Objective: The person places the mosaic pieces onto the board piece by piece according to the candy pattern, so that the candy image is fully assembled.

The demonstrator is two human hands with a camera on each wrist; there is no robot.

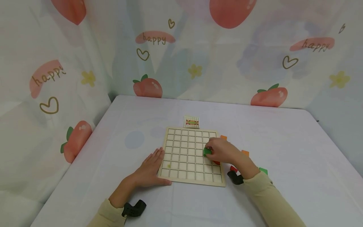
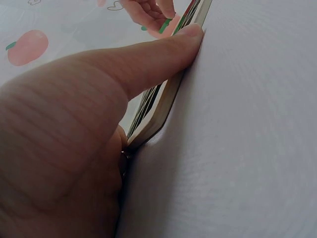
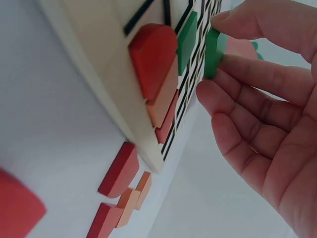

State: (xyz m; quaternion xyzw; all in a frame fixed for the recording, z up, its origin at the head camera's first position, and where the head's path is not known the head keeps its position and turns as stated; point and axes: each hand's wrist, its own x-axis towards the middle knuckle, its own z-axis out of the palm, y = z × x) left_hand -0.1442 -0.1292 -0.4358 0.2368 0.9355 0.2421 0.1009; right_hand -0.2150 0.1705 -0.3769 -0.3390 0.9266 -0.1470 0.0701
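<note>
The left hand (image 1: pixel 150 171) lies flat, fingers released, against the grid board's (image 1: pixel 185 156) left edge, bracing it on the counter (image 1: pixel 283 142). The right hand (image 1: pixel 224 151) pinches a green tile (image 1: pixel 207 151) over the board's right-side cells, seemingly to seat it.

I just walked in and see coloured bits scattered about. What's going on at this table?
A person is working at a pale wooden grid board on a white table. The left hand lies flat against the board's left edge, thumb along its near edge. The right hand pinches a small green square tile just over the grid's right part. Red, orange and green pieces lie beside the board's right edge, and a small picture card sits behind it.
</note>
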